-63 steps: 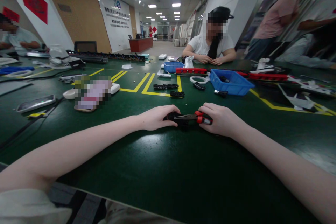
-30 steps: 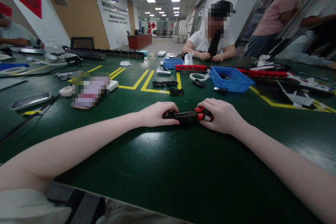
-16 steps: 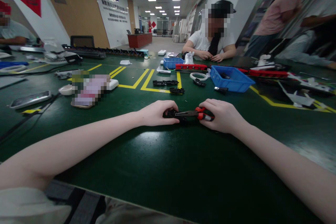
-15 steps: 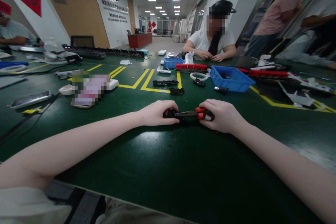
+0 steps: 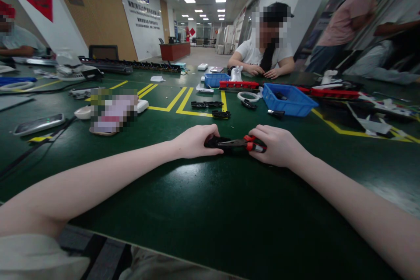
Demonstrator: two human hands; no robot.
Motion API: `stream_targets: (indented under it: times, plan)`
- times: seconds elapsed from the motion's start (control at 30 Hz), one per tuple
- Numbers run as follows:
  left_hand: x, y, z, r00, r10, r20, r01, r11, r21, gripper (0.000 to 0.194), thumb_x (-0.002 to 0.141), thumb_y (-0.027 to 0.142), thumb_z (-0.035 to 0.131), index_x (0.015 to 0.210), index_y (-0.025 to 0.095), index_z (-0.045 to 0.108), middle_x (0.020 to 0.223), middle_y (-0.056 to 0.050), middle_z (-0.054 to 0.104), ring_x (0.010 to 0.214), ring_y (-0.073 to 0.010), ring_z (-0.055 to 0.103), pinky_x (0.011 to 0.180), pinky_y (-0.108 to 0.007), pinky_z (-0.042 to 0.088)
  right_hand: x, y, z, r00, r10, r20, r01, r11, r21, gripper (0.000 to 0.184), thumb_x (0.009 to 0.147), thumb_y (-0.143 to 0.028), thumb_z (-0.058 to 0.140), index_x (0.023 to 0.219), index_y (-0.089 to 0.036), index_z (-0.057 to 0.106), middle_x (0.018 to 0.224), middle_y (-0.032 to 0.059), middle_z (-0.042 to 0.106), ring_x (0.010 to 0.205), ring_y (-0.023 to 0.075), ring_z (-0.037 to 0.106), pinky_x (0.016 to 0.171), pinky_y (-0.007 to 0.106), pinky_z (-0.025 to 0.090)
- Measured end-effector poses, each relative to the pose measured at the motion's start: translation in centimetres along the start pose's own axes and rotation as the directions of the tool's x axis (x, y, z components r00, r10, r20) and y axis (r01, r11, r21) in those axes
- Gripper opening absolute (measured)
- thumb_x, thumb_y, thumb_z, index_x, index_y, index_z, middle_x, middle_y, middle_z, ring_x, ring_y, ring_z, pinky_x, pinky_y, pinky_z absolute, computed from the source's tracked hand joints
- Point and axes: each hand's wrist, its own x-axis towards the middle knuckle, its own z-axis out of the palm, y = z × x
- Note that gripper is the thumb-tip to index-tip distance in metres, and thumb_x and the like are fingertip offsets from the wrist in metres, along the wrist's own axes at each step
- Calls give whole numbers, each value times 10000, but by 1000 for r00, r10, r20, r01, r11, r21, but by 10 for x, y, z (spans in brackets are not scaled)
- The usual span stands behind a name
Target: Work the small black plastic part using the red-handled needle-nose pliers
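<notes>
My left hand (image 5: 201, 141) is closed around a small black part (image 5: 214, 141), its thumb and fingers pinching the left end. In my right hand (image 5: 274, 145) is a pair of needle-nose pliers (image 5: 250, 143) with red and black handles. The plier jaws point left and touch the black part; whether they grip it I cannot tell. Both hands are low over the green table (image 5: 210, 210). Just beyond them lie black parts (image 5: 206, 104) of a jointed shape, and another black piece (image 5: 221, 114).
Farther right stands a blue bin (image 5: 288, 99) with black pieces inside, beside a white ring of tape or cable (image 5: 248, 96). A phone (image 5: 114, 113) and a grey device (image 5: 39, 124) lie to the left. Across the table sits a person (image 5: 277, 48).
The left fingers have shifted slightly on the black part, showing more of its top. The pliers have moved a little left, their jaws still at the part.
</notes>
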Motion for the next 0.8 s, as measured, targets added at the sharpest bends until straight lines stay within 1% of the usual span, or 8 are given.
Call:
stream_targets:
  times: [0.13,0.27,0.37,0.57,0.8]
  plan:
    - [0,0,2,999,-11,-48,15,995,96,383,758,505,715,890,191,540,732,9,582,640,-156,542,538,-246,352,0,1,1,1000,3,16,-3,1000,-10,244,770,-360,563,918,-169,592,867,94,644,737,215,604,621,312,443]
    - [0,1,2,998,30,-60,-22,991,134,361,767,486,708,879,191,531,736,9,580,653,-156,544,553,-245,355,0,1,1,1000,-6,0,6,1000,-24,250,776,-360,562,934,-169,594,880,91,649,751,216,605,638,313,445]
    - [0,1,2,997,42,-61,-33,990,138,346,774,469,703,888,191,532,753,5,586,676,-160,553,576,-250,372,0,1,2,1000,-14,-26,13,999,-34,267,775,-356,572,958,-163,598,897,95,656,769,224,608,663,324,452]
    - [0,1,1,999,16,-51,-11,995,104,342,787,465,693,922,194,535,794,-4,607,695,-167,573,582,-261,394,-1,3,3,999,-7,-40,7,1000,-15,295,763,-357,597,990,-169,602,947,101,673,810,239,625,688,341,463]
    - [0,2,1,998,9,-57,-3,995,102,331,805,458,676,949,195,537,839,-10,627,724,-170,588,600,-267,399,-1,2,2,998,-1,-68,1,1000,-5,288,756,-352,604,985,-179,611,960,103,680,813,245,633,701,353,473]
